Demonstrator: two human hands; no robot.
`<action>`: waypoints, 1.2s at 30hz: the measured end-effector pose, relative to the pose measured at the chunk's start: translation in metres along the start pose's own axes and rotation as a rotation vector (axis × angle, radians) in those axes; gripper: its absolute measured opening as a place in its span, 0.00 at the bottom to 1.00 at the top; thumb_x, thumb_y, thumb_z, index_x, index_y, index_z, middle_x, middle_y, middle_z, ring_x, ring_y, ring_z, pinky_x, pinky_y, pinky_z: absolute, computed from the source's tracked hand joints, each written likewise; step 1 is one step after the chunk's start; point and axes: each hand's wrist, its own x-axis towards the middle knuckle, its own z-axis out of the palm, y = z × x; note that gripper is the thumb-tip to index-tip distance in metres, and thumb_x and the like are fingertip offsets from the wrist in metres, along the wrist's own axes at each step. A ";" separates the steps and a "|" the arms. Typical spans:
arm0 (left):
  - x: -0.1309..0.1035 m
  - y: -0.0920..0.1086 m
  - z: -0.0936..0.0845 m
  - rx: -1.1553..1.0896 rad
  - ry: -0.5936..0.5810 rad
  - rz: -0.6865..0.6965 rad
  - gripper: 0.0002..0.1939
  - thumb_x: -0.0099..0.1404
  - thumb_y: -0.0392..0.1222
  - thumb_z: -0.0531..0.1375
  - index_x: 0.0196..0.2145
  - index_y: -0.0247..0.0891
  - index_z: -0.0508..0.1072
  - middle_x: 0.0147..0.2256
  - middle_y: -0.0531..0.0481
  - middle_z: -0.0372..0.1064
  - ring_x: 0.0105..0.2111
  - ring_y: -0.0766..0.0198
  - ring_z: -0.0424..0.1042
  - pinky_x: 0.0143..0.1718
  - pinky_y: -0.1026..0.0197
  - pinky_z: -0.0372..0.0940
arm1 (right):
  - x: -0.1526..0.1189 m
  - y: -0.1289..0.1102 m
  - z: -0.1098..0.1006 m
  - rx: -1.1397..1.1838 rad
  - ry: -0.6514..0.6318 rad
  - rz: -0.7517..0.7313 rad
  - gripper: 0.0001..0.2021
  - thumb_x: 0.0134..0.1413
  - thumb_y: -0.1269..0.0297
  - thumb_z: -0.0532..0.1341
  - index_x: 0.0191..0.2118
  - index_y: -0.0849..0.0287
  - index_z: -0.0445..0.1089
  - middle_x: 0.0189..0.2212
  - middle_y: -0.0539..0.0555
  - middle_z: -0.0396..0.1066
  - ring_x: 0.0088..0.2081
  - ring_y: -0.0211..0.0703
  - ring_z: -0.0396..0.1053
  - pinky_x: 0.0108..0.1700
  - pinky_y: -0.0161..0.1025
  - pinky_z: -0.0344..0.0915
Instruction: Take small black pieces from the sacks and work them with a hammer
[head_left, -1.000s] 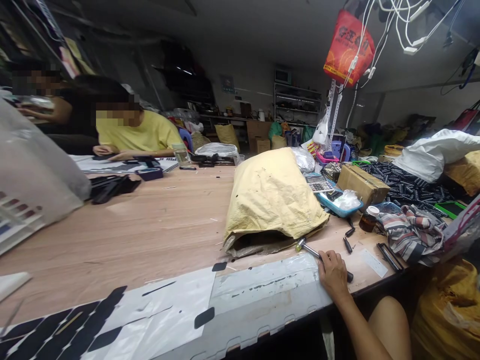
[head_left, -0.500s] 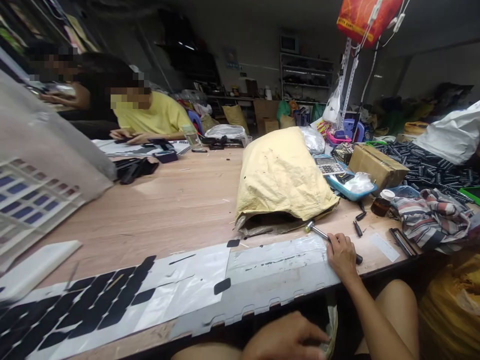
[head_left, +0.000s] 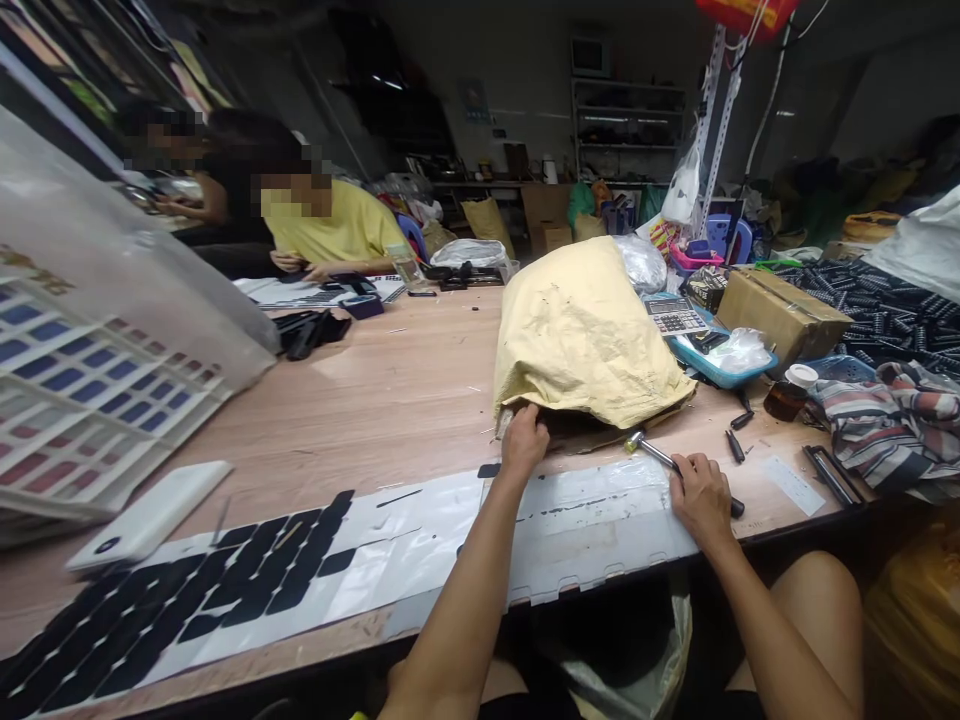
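Observation:
A small hammer with a shiny metal shaft and dark grip lies low over the table's front edge area. My right hand is closed around its handle, the head pointing left. My left hand is at the near left corner of a bulging yellow woven sack, fingers closed on the lip of its mouth. The sack's inside is dark and its contents are hidden. Between my arms lies a grey-white board, its front edge notched.
White sheets with rows of black rounded stickers cover the front left. A white plastic basket stands left. At right are a blue tray, cardboard box, brown bottle and crumpled striped cloth. Two people sit far left.
My left hand has risen from my lap to the sack's mouth and closed on its edge. My right hand still holds the hammer. The view has shifted slightly left.

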 end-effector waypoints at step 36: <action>-0.012 0.030 0.028 0.015 -0.027 0.010 0.19 0.66 0.50 0.60 0.51 0.41 0.79 0.46 0.39 0.76 0.47 0.46 0.75 0.42 0.54 0.66 | -0.001 -0.006 -0.008 0.023 -0.064 0.063 0.13 0.61 0.65 0.59 0.51 0.54 0.72 0.44 0.56 0.69 0.45 0.48 0.60 0.44 0.42 0.53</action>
